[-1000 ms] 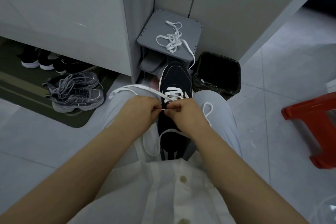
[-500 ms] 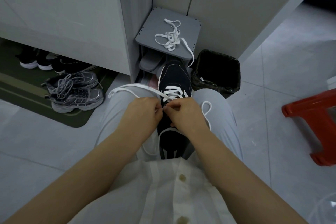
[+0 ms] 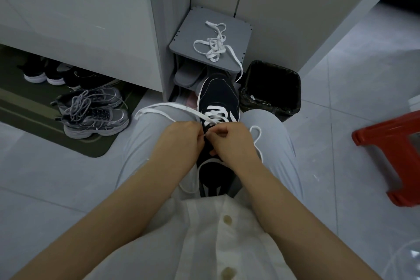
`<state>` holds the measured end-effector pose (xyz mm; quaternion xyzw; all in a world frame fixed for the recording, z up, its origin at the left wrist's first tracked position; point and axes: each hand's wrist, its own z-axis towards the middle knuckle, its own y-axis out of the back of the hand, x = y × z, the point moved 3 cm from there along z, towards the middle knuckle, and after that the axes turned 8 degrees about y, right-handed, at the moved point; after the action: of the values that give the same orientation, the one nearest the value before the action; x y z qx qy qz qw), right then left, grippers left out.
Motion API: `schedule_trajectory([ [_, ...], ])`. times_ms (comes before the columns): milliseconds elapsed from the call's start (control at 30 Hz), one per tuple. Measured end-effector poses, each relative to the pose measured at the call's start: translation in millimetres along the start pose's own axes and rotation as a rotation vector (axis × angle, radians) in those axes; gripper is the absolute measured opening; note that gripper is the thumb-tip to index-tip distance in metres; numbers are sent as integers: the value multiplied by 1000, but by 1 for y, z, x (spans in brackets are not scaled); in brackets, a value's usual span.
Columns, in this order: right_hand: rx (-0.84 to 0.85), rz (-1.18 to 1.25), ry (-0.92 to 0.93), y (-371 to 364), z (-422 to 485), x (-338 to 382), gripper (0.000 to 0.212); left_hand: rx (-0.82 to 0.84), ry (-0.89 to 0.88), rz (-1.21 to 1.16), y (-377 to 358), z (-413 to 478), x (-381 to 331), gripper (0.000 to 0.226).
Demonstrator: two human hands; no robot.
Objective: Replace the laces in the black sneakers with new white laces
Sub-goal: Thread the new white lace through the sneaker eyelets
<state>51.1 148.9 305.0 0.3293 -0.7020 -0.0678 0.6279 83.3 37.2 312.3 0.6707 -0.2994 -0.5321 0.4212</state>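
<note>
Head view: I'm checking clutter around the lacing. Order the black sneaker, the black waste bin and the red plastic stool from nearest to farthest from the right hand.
1. Black sneaker, between the knees, directly under the right hand, which pinches the white lace.
2. Black waste bin, on the floor ahead, beside the right knee.
3. Red plastic stool, far off to the right.

Person, head view, clothing notes. Torso: white shirt point(image 3: 200, 248), thin and slightly sheer fabric, button front with a stitched placket running down the middle. Two round off-white buttons on the placket: upper button point(image 3: 227, 220), lower button point(image 3: 228, 272). Legs: pale grey-blue trousers point(image 3: 275, 139), smooth plain cloth, soft creases near the shirt hem. Left forearm point(image 3: 113, 211) and right forearm point(image 3: 284, 200) bare. Left hand point(image 3: 179, 141) and right hand point(image 3: 234, 145) bare
</note>
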Motion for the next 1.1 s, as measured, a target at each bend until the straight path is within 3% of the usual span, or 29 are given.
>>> schedule_trajectory([
  [233,142,26,-5,4,1,-2,21,51,-34,146,-6,1,-1,20],
  [433,68,44,36,5,-1,-5,11,107,15,-36,-1,-6,3,11],
  [633,32,-123,136,5,-4,-4,9,-1,-49,-32,-1,-1,4,5],
  [767,-95,-152,168,26,-10,0,11,-137,-122,20,12,-3,3,12],
  [833,-136,36,106,42,-10,4,15,-237,-124,4,20,-2,3,18],
  [900,-133,495,29,53,-11,10,19,-254,-126,14,22,3,1,32],
  [1000,-185,1022,75,87,-16,16,20,-66,-133,114,17,20,-1,43],
  [1067,-290,1137,157,121,-20,16,19,28,-109,207,18,33,3,32],
  [1100,-367,1070,188,136,-22,13,21,56,-100,255,21,38,4,24],
])
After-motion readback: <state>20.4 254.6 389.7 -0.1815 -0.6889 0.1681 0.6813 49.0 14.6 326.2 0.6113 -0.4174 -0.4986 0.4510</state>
